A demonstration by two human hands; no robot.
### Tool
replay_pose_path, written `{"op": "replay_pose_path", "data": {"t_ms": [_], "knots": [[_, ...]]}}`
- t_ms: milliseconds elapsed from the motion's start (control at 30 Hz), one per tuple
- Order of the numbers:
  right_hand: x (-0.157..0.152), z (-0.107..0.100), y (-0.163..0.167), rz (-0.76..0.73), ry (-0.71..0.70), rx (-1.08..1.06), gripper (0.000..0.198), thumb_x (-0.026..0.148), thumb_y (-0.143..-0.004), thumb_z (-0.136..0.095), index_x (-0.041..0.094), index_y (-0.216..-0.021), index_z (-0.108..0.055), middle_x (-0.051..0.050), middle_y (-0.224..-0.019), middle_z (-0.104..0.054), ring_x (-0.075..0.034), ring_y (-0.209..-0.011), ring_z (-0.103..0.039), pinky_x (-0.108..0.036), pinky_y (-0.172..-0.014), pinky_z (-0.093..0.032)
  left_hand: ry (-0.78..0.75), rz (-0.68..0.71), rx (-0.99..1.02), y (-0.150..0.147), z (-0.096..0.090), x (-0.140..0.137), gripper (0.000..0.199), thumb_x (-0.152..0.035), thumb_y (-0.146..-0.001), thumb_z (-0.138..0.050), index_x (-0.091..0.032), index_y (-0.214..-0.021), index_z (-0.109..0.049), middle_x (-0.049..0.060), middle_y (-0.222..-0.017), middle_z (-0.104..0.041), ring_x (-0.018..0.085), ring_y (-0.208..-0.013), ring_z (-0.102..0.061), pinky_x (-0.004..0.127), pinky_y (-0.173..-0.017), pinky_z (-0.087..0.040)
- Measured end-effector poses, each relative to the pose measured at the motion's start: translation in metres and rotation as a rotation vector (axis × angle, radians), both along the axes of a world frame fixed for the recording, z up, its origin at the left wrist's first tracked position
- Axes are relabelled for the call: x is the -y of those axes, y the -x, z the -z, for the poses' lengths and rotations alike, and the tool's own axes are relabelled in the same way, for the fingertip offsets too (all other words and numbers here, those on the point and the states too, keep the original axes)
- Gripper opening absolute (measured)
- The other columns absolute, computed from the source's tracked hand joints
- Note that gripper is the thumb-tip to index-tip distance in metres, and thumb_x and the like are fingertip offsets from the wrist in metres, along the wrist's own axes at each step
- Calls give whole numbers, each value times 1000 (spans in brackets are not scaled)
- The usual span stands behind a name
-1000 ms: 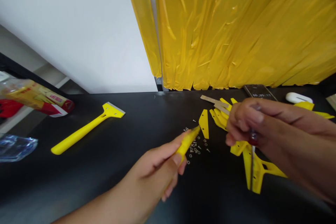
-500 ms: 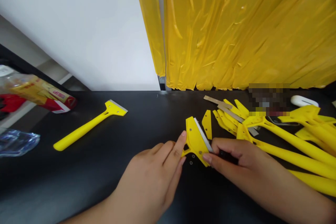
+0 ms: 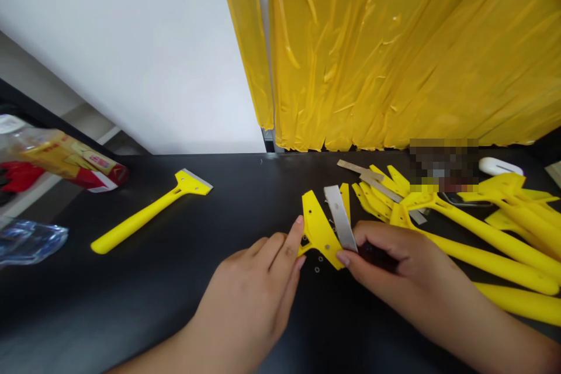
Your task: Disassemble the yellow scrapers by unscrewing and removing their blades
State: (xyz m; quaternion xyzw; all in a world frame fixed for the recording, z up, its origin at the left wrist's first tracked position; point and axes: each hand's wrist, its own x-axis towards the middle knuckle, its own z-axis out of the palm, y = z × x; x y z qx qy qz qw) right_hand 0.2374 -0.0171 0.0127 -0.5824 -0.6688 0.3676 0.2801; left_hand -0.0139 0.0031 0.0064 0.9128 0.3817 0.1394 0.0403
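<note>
My left hand [image 3: 252,283] is closed around the neck of a yellow scraper [image 3: 318,223], its index finger lying along the head's near edge. The handle is hidden under that hand. Between thumb and fingers, my right hand [image 3: 401,260] pinches a flat metal blade [image 3: 342,217], which stands tilted beside the head with a gap at its upper end. The right thumb tip is close to the head's lower corner. Small nuts [image 3: 318,264] lie on the black table just below the head. Partly behind the blade is a loose yellow cover plate [image 3: 346,198].
A scraper with its blade fitted [image 3: 149,213] lies to the left. On the right are several yellow handles [image 3: 486,234], cover plates [image 3: 372,201] and loose blades [image 3: 381,187]. A bottle [image 3: 83,158] and clear plastic [image 3: 33,241] sit at far left; a white object [image 3: 500,166] is at back right.
The blade has come away from the scraper head and turned its flat side toward me in my right hand. My left hand keeps its hold on the scraper.
</note>
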Motion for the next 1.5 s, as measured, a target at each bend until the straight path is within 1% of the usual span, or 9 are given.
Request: {"op": "replay_pose_path", "data": {"t_ms": [167, 333, 800, 967, 1067, 1167, 1300, 1400, 1500], "knots": [[-2, -5, 4, 97, 135, -104, 27, 39, -95, -68, 24, -75, -58, 4, -69, -56, -14, -65, -52, -27, -57, -41, -99, 5, -66, 0, 2, 4, 55, -16, -112, -50, -7, -165, -38, 10, -106, -78, 27, -85, -78, 41, -67, -65], [2, 1, 10, 65, 259, -152, 24, 44, -94, -68, 25, -80, -67, 1, -76, -64, -18, -74, -57, -31, -65, -46, -211, 3, -123, 1, 4, 8, 63, -9, -106, -56, -5, -166, -38, 11, -108, -78, 28, -83, -75, 42, -67, -64], [-9, 4, -6, 66, 235, -159, 31, 45, -105, -62, 24, -82, -58, 4, -76, -53, -14, -71, -51, -29, -63, -42, 45, 27, -25, -4, 3, 4, 50, -20, -115, -44, -8, -164, -45, 10, -105, -77, 27, -85, -78, 41, -68, -67], [-8, -1, -6, 27, 197, -108, 29, 48, -107, -58, 25, -89, -63, 2, -81, -60, -16, -75, -57, -30, -64, -46, 45, 36, 18, -4, 3, 4, 50, -20, -115, -46, -10, -164, -44, 9, -106, -77, 26, -88, -78, 42, -71, -68], [-10, -12, -19, 68, 44, 3, 31, 52, -108, -56, 27, -94, -67, -1, -90, -73, -22, -87, -71, -31, -68, -54, -11, 12, 39, -2, 2, 1, 51, -20, -114, -49, -12, -164, -43, 9, -108, -77, 26, -87, -78, 41, -70, -67], [-14, -15, -44, 110, -97, 323, 35, 55, -107, -52, 28, -103, -73, -5, -92, -79, -28, -87, -78, -37, -69, -58, -50, -14, 34, 1, 2, -3, 50, -20, -114, -49, -12, -163, -44, 8, -107, -77, 25, -86, -79, 40, -67, -67], [-20, 5, -73, 162, -227, 738, 35, 51, -105, -49, 28, -116, -74, -5, -90, -81, -27, -72, -78, -39, -65, -58, -76, -23, 14, 2, 4, -6, 48, -21, -115, -48, -11, -162, -47, 6, -105, -77, 25, -83, -79, 40, -63, -66], [-21, 20, -77, 204, -269, 844, 38, 49, -107, -46, 26, -121, -72, -6, -82, -78, -31, -69, -76, -41, -61, -54, -74, -27, 1, 2, 7, -7, 47, -22, -115, -48, -11, -160, -49, 6, -104, -77, 25, -83, -80, 40, -64, -67], [-17, 22, -68, 217, -323, 892, 44, 49, -109, -42, 22, -129, -70, -12, -97, -80, -38, -85, -80, -48, -72, -58, -87, -35, 9, 2, 8, -7, 47, -23, -115, -48, -12, -160, -49, 7, -107, -78, 24, -84, -80, 40, -66, -67]]}}
